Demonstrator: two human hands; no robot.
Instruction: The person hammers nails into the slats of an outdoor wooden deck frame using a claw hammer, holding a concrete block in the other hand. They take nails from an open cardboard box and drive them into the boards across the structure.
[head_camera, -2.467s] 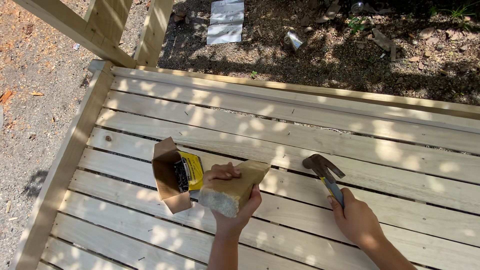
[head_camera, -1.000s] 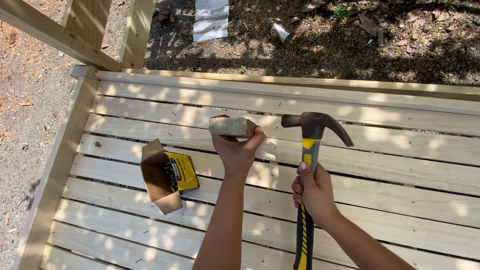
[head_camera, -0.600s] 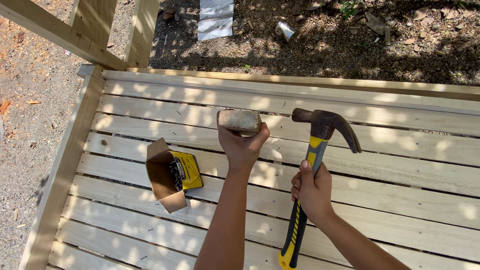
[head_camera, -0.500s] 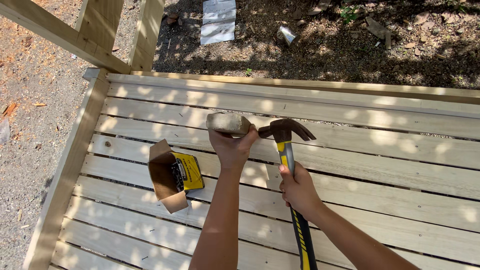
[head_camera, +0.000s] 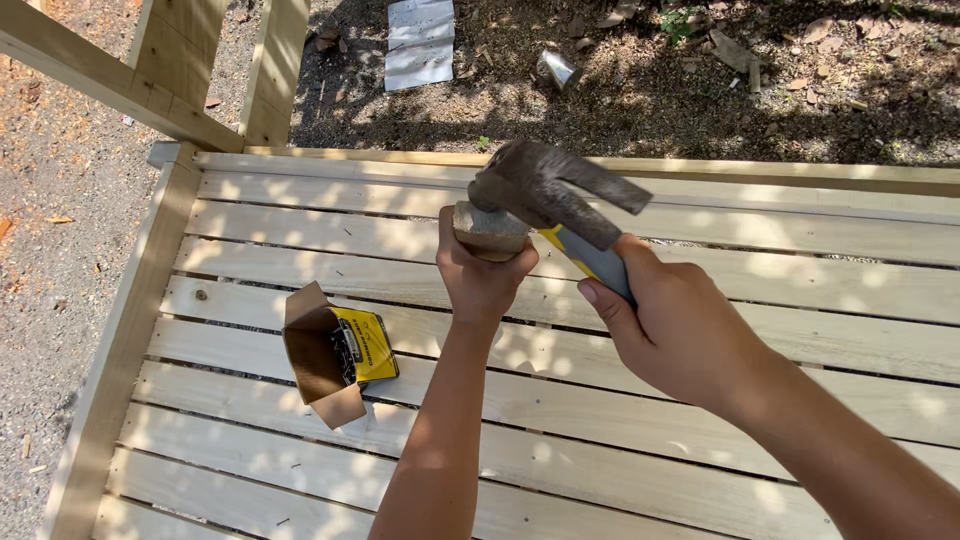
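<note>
Since half a second ago the claw hammer (head_camera: 560, 195) has been swung in closer and its head is now seen just above and partly across the wooden block (head_camera: 490, 232); whether steel touches wood cannot be told. The block has stayed at about the same spot over the boards.

Deck (head_camera: 760, 290): pale sawn planks laid side to side with narrow dark gaps, dappled with sun and leaf shade, framed by a thicker rail along the far edge and a post with a brace (head_camera: 130, 80) at the far left. Bare ground with leaf litter lies beyond.

Right hand (head_camera: 680, 330): clenched on the hammer's handle close under the head, the yellow and grey grip showing between fingers and head. The handle's long axis runs from the hand up and to the left, so the head lies left of the grip, toward the block. Head is dull, dark metal, curved claws pointing right.

Left hand (head_camera: 485, 280): wrapped from below around the block, which is held upright over the third or fourth plank, its rough pale end grain facing up. This hand is the nearer one to the block; the right reaches it only through the tool.

Cardboard box (head_camera: 335, 355): small, brown, flaps open, yellow label, dark fasteners inside, lying on the planks left of the left forearm, well apart from both hands.
</note>
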